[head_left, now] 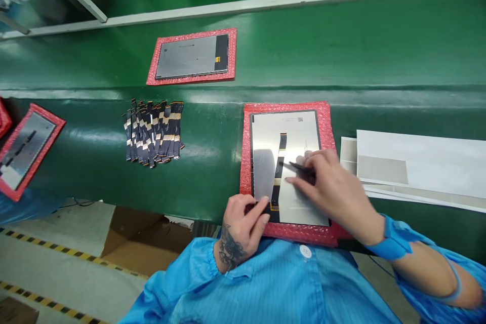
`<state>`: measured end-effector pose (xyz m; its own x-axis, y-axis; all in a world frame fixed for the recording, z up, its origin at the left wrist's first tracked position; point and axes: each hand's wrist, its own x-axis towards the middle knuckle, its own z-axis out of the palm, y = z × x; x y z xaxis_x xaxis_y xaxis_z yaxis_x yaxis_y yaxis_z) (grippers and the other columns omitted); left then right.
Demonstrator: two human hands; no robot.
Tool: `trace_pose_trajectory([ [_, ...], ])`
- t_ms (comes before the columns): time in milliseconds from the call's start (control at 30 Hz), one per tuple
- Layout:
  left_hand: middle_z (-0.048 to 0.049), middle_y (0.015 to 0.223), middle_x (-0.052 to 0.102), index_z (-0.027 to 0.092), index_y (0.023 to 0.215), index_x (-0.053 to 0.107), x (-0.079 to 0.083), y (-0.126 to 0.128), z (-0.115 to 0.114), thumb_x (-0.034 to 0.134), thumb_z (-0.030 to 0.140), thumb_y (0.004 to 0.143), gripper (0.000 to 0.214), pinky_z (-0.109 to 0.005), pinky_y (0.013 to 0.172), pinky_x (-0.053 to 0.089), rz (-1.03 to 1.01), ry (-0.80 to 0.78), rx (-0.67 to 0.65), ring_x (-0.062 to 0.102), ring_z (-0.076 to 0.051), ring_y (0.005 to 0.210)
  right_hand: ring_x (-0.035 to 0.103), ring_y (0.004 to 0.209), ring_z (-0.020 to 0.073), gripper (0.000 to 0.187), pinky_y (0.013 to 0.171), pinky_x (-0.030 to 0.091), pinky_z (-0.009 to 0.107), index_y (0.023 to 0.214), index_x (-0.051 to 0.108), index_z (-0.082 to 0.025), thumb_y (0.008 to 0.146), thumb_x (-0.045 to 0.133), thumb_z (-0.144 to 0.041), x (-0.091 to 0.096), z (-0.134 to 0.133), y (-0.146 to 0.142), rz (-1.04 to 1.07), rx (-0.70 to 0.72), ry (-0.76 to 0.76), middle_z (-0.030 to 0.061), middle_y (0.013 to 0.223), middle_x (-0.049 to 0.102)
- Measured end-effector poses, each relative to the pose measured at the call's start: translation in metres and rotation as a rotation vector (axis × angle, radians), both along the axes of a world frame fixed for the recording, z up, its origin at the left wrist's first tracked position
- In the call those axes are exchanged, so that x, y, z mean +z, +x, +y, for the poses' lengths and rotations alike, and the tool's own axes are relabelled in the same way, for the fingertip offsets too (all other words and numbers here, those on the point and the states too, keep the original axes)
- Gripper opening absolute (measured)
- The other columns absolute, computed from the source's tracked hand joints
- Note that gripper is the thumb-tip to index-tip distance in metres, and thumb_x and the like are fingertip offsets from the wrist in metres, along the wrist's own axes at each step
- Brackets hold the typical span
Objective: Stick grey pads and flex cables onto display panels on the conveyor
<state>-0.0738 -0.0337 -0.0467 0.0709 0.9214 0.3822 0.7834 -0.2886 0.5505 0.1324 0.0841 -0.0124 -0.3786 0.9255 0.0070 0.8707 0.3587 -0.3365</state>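
A silver display panel (pixel 299 134) lies on a red bubble-wrap pad (pixel 246 162) at the near edge of the green bench. A black and gold flex cable (pixel 280 162) runs down its middle. My left hand (pixel 243 225) is closed, its fingertips pinching the cable's lower end at the panel's bottom edge. My right hand (pixel 328 187) is closed on dark tweezers (pixel 299 166), whose tip touches the cable about midway along it.
A pile of several spare flex cables (pixel 154 129) lies to the left. Another panel on a red pad (pixel 192 55) sits further back, and a third (pixel 25 149) at the far left. White sheets (pixel 417 167) lie to the right. A cardboard box (pixel 144 238) stands below the bench.
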Motion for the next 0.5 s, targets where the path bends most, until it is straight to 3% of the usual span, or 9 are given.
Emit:
trace_pose_trajectory([
  [67,-0.0095,0.105,0.063,0.021,0.126,0.067,0.003,-0.01,-0.001,0.052,0.027,0.097,0.033,-0.036,0.084,0.054,-0.056,-0.091,0.161,0.06,-0.022,0.096,0.062,0.064,0.0252,0.04,0.042,0.037,0.032,0.087,0.055,-0.021,0.099,0.037,-0.055,-0.002,0.004,0.019,-0.021,-0.112,0.122,0.011,0.093,0.061],
  [133,-0.0092,0.108,0.065,0.023,0.138,0.058,0.01,-0.016,0.003,0.055,0.032,0.095,0.043,-0.036,0.08,0.056,-0.148,-0.273,0.286,0.064,-0.021,0.091,0.061,0.062,0.026,0.047,0.043,0.036,0.033,0.084,0.055,-0.022,0.099,0.032,-0.061,-0.001,0.005,0.037,-0.01,-0.167,0.135,0.0111,0.09,0.061],
  [200,-0.0076,0.106,0.069,0.022,0.149,0.044,0.018,-0.017,0.012,0.061,0.036,0.091,0.062,-0.035,0.078,0.058,-0.256,-0.501,0.286,0.067,-0.021,0.084,0.06,0.06,0.0254,0.049,0.047,0.041,0.035,0.083,0.056,-0.023,0.096,0.035,-0.066,0.006,0.006,0.047,0.066,-0.148,0.058,0.0096,0.084,0.062],
  [267,-0.0087,0.113,0.071,0.021,0.154,0.035,0.026,-0.012,0.023,0.067,0.035,0.084,0.079,-0.038,0.087,0.058,-0.326,-0.652,0.212,0.07,-0.026,0.096,0.06,0.059,0.0251,0.051,0.05,0.043,0.036,0.08,0.058,-0.025,0.094,0.036,-0.068,0.019,0.015,0.046,0.144,-0.086,-0.031,0.0084,0.08,0.062],
  [367,-0.0123,0.13,0.067,0.022,0.156,0.033,0.031,-0.003,0.039,0.069,0.033,0.078,0.087,-0.044,0.103,0.052,-0.39,-0.737,0.169,0.063,-0.034,0.12,0.06,0.064,0.0257,0.045,0.054,0.04,0.036,0.073,0.06,-0.025,0.093,0.045,-0.062,0.05,0.05,0.023,0.103,-0.013,-0.074,0.0086,0.08,0.065],
  [433,-0.011,0.129,0.068,0.026,0.154,0.035,0.029,0.001,0.043,0.07,0.032,0.075,0.086,-0.046,0.104,0.051,-0.475,-0.786,0.194,0.063,-0.036,0.12,0.06,0.07,0.0259,0.033,0.059,0.038,0.035,0.067,0.059,-0.023,0.09,0.059,-0.047,0.072,0.087,-0.008,-0.042,-0.032,-0.093,0.0091,0.079,0.065],
  [500,-0.0077,0.129,0.069,0.033,0.15,0.038,0.023,0.002,0.043,0.071,0.031,0.072,0.085,-0.047,0.105,0.05,-0.595,-0.817,0.219,0.063,-0.036,0.12,0.059,0.073,0.0247,0.028,0.062,0.036,0.033,0.066,0.06,-0.021,0.09,0.065,-0.035,0.089,0.129,-0.045,-0.15,-0.079,-0.211,0.0078,0.071,0.063],
])
